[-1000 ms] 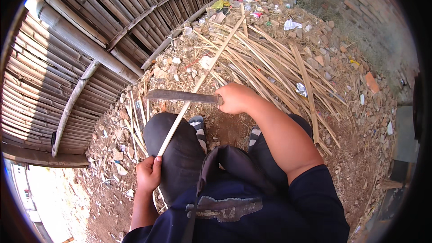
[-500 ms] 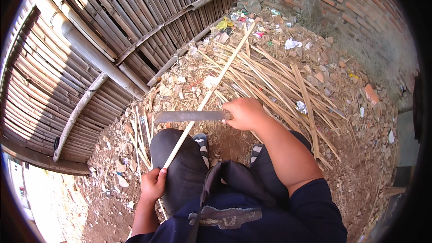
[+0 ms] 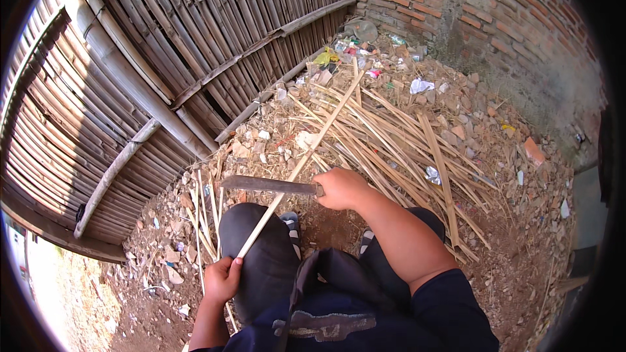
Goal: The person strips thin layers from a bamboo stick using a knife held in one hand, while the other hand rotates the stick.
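Note:
My left hand [image 3: 223, 278] is closed around the near end of a long pale bamboo strip [image 3: 312, 150], beside my left knee. The strip slants up and away to the right, over my thigh and the ground. In my closed right hand [image 3: 342, 188] is the handle of a machete [image 3: 269, 184]. Its dark, broad blade points left and lies across the strip, a little beyond my knees. Whether the edge bites into the strip cannot be made out.
Beyond my right hand lies a loose pile of bamboo strips [image 3: 398, 137]. A few more strips [image 3: 203, 215] lie by my left knee. A bamboo wall [image 3: 215, 32] stands at left, a brick wall [image 3: 502, 19] at far right. Rubble and litter [image 3: 365, 45] cover the ground.
My right hand and the machete have come slightly nearer to me along the strip. The whole view has also shifted a little, with the walls lower in it. My left hand keeps its grip.

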A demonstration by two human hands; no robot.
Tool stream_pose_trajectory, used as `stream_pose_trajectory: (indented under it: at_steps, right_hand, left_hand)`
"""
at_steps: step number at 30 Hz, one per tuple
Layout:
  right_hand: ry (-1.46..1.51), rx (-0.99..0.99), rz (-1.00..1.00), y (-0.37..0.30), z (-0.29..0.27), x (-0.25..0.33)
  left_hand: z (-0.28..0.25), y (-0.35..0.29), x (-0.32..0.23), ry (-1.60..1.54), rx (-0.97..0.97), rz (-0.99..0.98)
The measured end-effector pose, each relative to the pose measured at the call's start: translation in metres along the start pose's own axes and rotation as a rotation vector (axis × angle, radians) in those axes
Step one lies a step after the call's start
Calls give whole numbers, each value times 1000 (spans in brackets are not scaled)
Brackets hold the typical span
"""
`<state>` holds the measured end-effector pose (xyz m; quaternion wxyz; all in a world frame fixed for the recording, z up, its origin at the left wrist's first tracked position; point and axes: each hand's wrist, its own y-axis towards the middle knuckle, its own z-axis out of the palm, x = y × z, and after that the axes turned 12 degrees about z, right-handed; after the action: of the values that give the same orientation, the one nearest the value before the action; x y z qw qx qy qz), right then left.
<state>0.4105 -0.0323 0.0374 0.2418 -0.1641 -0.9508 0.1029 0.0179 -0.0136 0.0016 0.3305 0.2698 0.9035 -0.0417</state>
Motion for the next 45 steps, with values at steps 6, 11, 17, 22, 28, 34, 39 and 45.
stream_pose_trajectory:
  at_steps: [6,11,17,22,28,34,39,45]
  right_hand:
    - [-63,4,-34,-11,1,12]
    - [-69,40,-111,-8,2,8]
    - [5,9,12,6,-1,-8]
    - [-29,17,53,-3,-4,2]
    - [-51,-79,-132,-5,15,2]
    - [-31,-36,-139,2,11,-3]
    - [-2,22,-26,7,3,-11]
    - [-29,-3,-20,6,7,-9]
  left_hand:
    - [-3,2,-2,-34,24,25]
    - [-2,1,4,-21,21,39]
    - [-3,1,1,-28,19,20]
    - [-3,2,-1,-22,26,10]
    - [-2,3,0,-36,34,2]
    - [-3,3,-2,-39,22,20]
    - [-3,2,-2,-19,25,6]
    - [-4,3,-3,-21,37,-15]
